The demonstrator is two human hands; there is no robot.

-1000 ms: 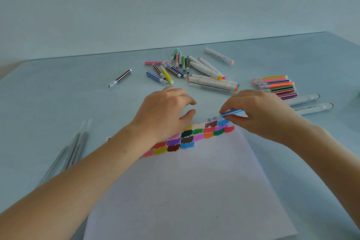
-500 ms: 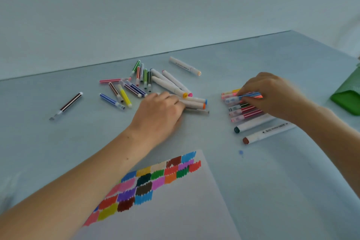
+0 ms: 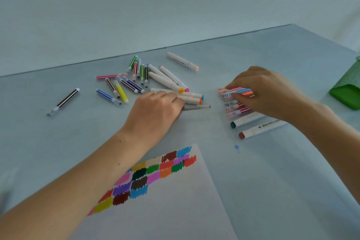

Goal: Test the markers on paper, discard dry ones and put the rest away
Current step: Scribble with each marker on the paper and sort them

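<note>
right hand (image 3: 266,91): fingers grasping blue marker (image 3: 240,91) over tested row (image 3: 236,110); could scatter it.
left hand (image 3: 155,111): fingers grasping clear pen (image 3: 196,107); may roll.

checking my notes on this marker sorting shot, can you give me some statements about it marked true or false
1. The right hand rests on the row of thin markers. True.
2. The paper is blank. False: it carries coloured test patches.
3. The striped black marker lies apart, left of the pile. True.
4. The left hand holds a marker over the paper. False: it lies by the white markers, off the paper.
</note>
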